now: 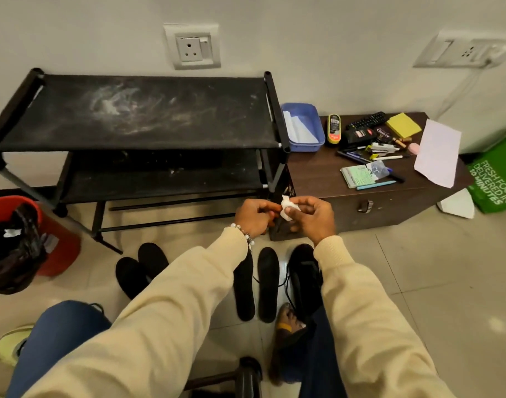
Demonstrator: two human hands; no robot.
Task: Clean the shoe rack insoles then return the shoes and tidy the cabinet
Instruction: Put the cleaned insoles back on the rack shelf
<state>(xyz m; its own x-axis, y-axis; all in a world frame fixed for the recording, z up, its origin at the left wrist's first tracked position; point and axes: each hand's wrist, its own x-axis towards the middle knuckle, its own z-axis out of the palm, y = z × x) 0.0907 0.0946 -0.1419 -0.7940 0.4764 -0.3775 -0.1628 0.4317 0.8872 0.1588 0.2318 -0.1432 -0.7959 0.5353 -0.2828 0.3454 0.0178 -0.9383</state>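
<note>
Both hands meet in front of the shoe rack (137, 116), just above the floor. The left hand (253, 215) and the right hand (313, 216) each have the grip pinching a small white tissue (287, 209) between thumb and fingertips, so the crumpled piece sits between the two hands. A beaded bracelet (244, 234) circles the left wrist, and cream sleeves cover both arms.

The rack stands against the wall, its black top shelf smeared with pale dust — the lower shelves look dusty too. On the tiled floor below the hands lie black insoles: one pair (141, 268) to the left, partly hidden by the left sleeve, and another pair (267, 285) lying side by side between the arms. A black shoe (303, 274) with loose laces rests just right of them, partly hidden behind the right sleeve.

To the right of the rack is a low dark wooden cabinet (389, 202) serving as a desk. On its top sit a blue plastic tray (303, 126) touching the rack's post, a shoe polish bottle (333, 129), a remote control (366, 120), a yellow sponge (404, 124), pens, a stapler and a white sheet of paper (438, 152). A green bag (496, 179) stands at the far right.

At the left edge — a red bin (60, 234) lined with a black bag.
</note>
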